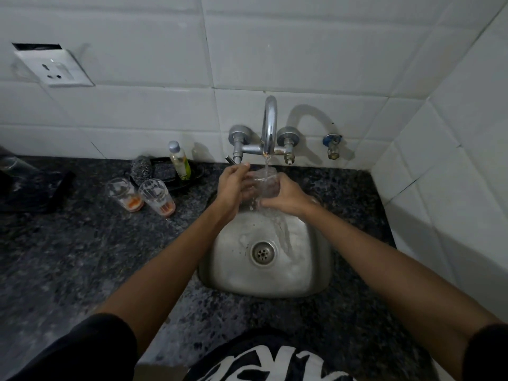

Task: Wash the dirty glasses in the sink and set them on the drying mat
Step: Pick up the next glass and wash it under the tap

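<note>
A clear glass [264, 185] is held under the running tap [269, 127], above the back of the steel sink [264, 281]. My right hand [286, 196] grips it from the right. My left hand [236, 188] presses against its left side. Water streams over the glass and falls into the basin. Two dirty glasses stand on the dark counter to the left, one [125, 193] beside the other [158, 196], both with orange residue at the bottom. No drying mat is identifiable in view.
A small bottle [180, 160] and a steel scrubber [141, 169] sit in a dark dish by the wall. A dark object [27, 185] lies at the far left. A white tiled wall closes the right side. A socket [55, 68] is on the wall upper left.
</note>
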